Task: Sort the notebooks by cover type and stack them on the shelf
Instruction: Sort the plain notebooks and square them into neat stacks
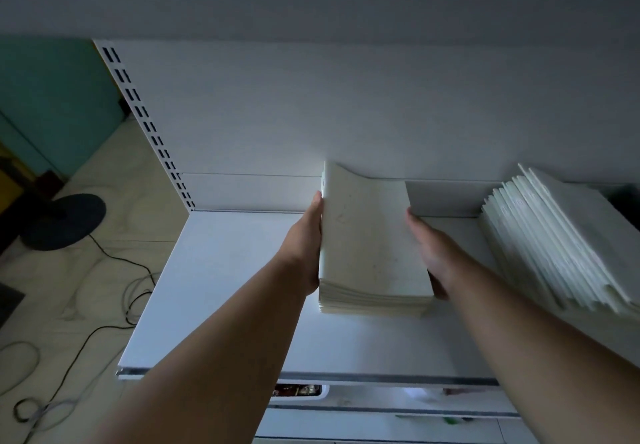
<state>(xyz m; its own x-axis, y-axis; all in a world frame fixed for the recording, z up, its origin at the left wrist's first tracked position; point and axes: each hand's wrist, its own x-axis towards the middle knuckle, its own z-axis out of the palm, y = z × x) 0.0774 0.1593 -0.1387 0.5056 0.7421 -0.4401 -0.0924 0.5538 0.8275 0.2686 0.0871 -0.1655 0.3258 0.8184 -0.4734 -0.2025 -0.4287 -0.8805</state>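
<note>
While squaring edges, left hand (pixel 306 249) & right hand (pixel 438 258) press flat, fingers straight, vs sides of notebook stack (pixel 370 246) on shelf (pixel 221 291); 2nd pile (pixel 561 235) slumped far right, kept apart, prob. other cover type.

The right notebook pile (pixel 568 242) is blurred and edge-cropped.

Looks like a shop or stockroom: white metal gondola shelving (pixel 221 287) with a slotted upright (pixel 149 128) and plain back panel (pixel 311 107), holding stacks of pale notebooks (pixel 370 246). Beside it, a tiled floor (pixel 104 235), loose black cables (pixel 104 305), a round dark stand base (pixel 62 220) and a teal wall (pixel 52 97). Dimly lit.
</note>
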